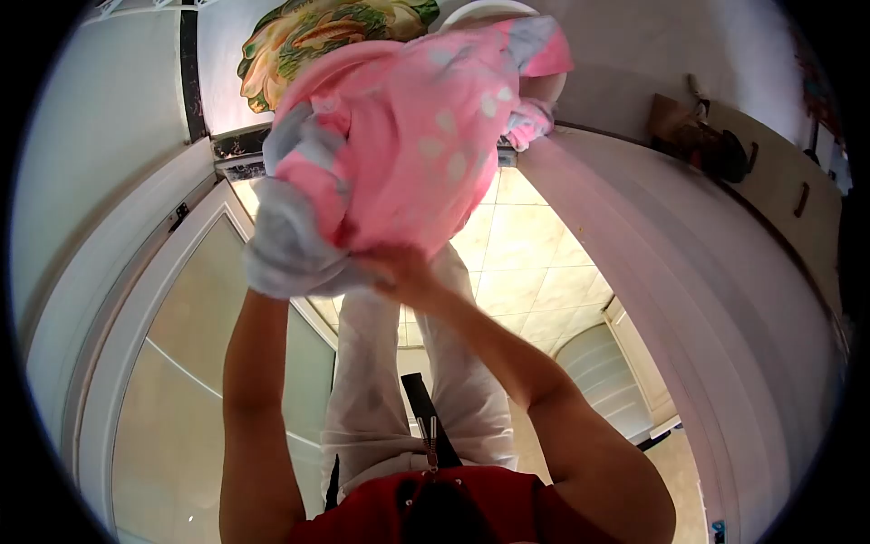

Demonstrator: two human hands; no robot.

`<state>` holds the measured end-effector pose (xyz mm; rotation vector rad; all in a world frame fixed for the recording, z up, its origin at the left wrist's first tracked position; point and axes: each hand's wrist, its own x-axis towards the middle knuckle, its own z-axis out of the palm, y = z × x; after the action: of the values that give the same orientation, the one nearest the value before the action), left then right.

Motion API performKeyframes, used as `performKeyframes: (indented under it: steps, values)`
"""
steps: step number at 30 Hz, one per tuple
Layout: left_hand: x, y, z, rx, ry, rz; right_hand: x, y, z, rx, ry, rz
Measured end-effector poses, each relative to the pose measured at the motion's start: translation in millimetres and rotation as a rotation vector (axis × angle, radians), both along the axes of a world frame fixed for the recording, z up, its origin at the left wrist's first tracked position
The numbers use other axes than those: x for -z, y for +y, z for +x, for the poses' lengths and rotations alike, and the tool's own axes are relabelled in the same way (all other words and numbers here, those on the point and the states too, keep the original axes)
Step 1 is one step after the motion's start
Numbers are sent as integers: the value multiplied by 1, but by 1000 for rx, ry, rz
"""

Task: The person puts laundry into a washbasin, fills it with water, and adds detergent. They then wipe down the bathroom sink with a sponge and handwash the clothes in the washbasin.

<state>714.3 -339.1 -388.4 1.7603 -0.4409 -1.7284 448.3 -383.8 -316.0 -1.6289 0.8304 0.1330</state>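
A pink fluffy garment with pale spots and grey-white trim hangs bunched up in front of me. My left arm goes up into its grey-white end at the lower left, and the cloth hides my left hand. At the garment's lower edge is my right hand, blurred, with its fingers closed on the pink and grey cloth. The top of the garment lies against a white round basin at the upper middle.
A leaf-shaped colourful mat lies beyond the garment. White door frames stand on both sides, with a glass-panelled door at the left. Tiled floor shows below. Dark objects sit near drawers at the right.
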Motion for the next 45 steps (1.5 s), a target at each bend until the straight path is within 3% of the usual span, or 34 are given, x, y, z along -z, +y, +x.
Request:
performKeyframes:
  steps: [1, 2, 3, 4, 5, 8, 11, 12, 13, 15, 17, 18, 21, 23, 25, 28, 29, 34, 37, 39, 40, 41, 42, 43, 45]
  values:
    - [21, 7, -1, 121, -119, -46, 1, -21, -3, -91, 245, -320]
    - [44, 16, -3, 253, -254, -98, 31, -31, -16, 103, 289, -542]
    - [65, 22, -2, 374, -388, -130, 60, -54, -32, 416, 256, -474]
    - [87, 31, -3, 503, -532, -169, 59, -99, -39, 572, 432, -128]
    - [105, 42, -5, 614, -662, -196, 66, -125, -42, 714, 382, -308]
    - [126, 84, -7, 437, -618, 4, 128, -175, -62, 871, 554, -376]
    - [109, 97, -9, -207, -332, 403, 183, -206, -65, 887, 704, -239]
    - [125, 114, 0, -132, -415, 498, 195, -209, -67, 986, 651, -184]
    - [123, 112, 1, -231, -370, 531, 207, -210, -71, 1084, 599, -127]
    - [113, 101, -7, -434, -267, 597, 220, -217, -80, 934, 393, -88]
    - [120, 94, -10, -499, -102, 581, 216, -212, -79, 995, 491, -257]
    - [129, 89, -11, -528, -42, 556, 200, -212, -73, 1024, 540, -351]
    - [156, 87, -14, -610, 221, 333, 119, -192, -38, 1419, 46, -36]
    - [158, 79, -21, -674, 337, 185, 90, -159, -32, 1271, -60, -34]
    - [152, 74, -22, -665, 282, 346, 29, -118, -5, 1237, -65, 155]
    - [129, 58, -25, -649, 306, 365, -21, -34, 12, 694, -151, -8]
    - [119, 52, -23, -661, 302, 349, -41, -22, 19, 542, -255, 66]
    - [45, 37, -13, -733, 270, 283, -125, 19, 58, 91, -389, 200]
    - [-18, 48, -6, -767, 243, 259, -122, 41, 48, 240, -163, 431]
    - [-63, 55, 0, -771, 217, 241, -95, 59, 14, 513, 106, 366]
    - [-86, 61, 4, -759, 205, 232, -112, 34, -4, 768, 18, 621]
    - [-108, 69, 6, -749, 193, 226, -154, 3, -7, 685, 226, 155]
    - [-130, 73, 10, -717, 184, 211, -164, -5, -16, 801, 145, -117]
    - [-150, 80, 15, -664, 177, 195, -180, -24, -20, 630, 236, -297]
    - [-185, 91, 19, -509, 159, 158, -204, -30, -8, 522, 75, -455]
